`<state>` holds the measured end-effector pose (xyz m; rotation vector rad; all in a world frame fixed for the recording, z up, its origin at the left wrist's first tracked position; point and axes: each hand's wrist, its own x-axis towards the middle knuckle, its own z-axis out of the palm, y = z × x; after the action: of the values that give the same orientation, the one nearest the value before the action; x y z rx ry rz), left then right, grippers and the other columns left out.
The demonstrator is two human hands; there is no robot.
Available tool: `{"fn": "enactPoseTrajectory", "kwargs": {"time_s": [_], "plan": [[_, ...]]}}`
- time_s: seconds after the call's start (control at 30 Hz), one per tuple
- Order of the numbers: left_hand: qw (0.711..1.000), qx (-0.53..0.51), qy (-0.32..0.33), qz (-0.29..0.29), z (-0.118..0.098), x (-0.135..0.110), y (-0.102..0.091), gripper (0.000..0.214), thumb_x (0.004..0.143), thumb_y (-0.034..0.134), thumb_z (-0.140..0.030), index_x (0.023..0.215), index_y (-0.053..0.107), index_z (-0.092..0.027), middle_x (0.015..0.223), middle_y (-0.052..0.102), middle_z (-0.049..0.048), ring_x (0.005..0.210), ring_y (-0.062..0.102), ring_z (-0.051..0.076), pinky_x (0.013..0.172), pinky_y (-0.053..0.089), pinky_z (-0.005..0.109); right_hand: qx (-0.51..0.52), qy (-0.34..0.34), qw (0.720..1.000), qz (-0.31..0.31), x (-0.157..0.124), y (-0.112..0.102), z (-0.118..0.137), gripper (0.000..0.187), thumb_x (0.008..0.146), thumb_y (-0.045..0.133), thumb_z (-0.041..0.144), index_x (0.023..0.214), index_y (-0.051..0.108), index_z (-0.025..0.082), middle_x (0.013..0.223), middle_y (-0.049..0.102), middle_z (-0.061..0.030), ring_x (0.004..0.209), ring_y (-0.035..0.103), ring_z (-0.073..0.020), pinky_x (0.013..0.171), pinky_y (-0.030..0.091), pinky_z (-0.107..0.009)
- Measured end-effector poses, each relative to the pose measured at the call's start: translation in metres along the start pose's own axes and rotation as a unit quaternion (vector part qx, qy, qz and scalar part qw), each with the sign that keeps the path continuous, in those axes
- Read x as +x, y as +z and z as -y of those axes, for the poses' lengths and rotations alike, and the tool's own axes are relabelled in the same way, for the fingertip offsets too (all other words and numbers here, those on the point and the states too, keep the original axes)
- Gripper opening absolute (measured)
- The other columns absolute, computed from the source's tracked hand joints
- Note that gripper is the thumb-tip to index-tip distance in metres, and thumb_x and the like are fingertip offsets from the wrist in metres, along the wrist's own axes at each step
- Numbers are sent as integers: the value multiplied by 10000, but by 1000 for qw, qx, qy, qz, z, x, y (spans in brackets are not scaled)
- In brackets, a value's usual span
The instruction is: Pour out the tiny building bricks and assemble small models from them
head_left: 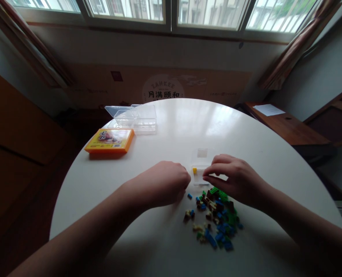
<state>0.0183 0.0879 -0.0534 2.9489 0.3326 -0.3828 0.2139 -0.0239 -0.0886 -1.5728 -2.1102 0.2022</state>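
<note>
A small clear plastic box with its lid up stands on the round white table; a yellow brick lies in it. My right hand pinches at the box's near edge, fingers pressed together; what they hold is too small to make out. My left hand is curled closed just left of the box, its fingers hidden underneath. A heap of tiny blue, green, brown and cream bricks lies in front of my right hand.
An orange flat box lies at the table's left. Behind it are clear plastic containers with an open lid. A wooden desk with a paper sheet stands to the right, under the windows.
</note>
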Motion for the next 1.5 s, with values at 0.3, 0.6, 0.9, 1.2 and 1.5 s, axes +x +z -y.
{"fn": "enactPoseTrajectory", "kwargs": {"time_s": [0.3,0.6,0.9,1.2,1.5], "plan": [[1000,9,-10,11,0,1,1,144,795,582,-173,694,683,-188,741,689,31,612,583,167,540,365,276,-14,109,994,22,6,19,-12,110,880,663,298,866,770,276,772,648,8,725,580,-123,653,389,-248],[1000,-14,-12,-1,1,1,0,161,779,567,-151,695,698,-194,748,690,29,618,579,159,552,371,268,-1,132,991,37,7,10,-15,147,885,642,293,917,785,293,785,659,6,711,589,-119,637,398,-248],[1000,-26,-13,-10,4,1,3,161,771,573,-149,711,709,-213,758,694,22,634,579,161,562,375,265,19,116,991,57,3,-2,-14,248,814,611,181,944,788,298,824,669,-4,716,595,-126,656,426,-252],[1000,-19,-12,-5,4,2,3,143,778,589,-162,685,692,-196,741,686,26,620,578,160,553,369,268,23,122,988,90,4,0,-10,281,791,598,179,922,789,339,831,660,6,748,596,-137,670,427,-257],[1000,-23,-8,-9,5,1,4,148,783,588,-157,700,701,-203,749,686,28,616,573,155,554,371,264,-11,125,988,86,4,2,-13,250,813,577,199,912,787,294,861,681,-10,765,604,-147,672,422,-264]]}}
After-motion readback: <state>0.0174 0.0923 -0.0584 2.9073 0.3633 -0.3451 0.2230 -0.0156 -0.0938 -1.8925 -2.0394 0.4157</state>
